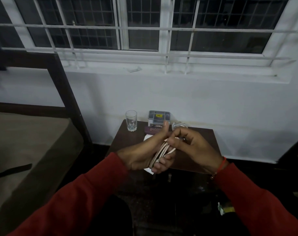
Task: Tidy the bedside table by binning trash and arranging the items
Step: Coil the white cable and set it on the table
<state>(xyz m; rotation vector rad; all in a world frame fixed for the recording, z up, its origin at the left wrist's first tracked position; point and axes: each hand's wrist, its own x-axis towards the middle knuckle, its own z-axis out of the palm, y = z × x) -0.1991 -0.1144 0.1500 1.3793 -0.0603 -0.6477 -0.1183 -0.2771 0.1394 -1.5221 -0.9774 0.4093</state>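
Blocking most of the bedside table (pixel 121 142), your hands hide whatever white paper (pixel 147 137) sits there. Your left hand (pixel 143 155) has a white cable (pixel 161 150) looped around it, fingers curled; your right hand (pixel 194 147) pinches the cable's end above the table's middle.

Barred window (pixel 144 28), bed (pixel 25 142) at left, white wall (pixel 178 99).

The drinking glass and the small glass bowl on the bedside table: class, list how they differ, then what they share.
The drinking glass is tall and narrow; the glass bowl is low and wide. The drinking glass stands in full view at the table's back left; the glass bowl is partly hidden behind the right hand. Both are clear and upright.
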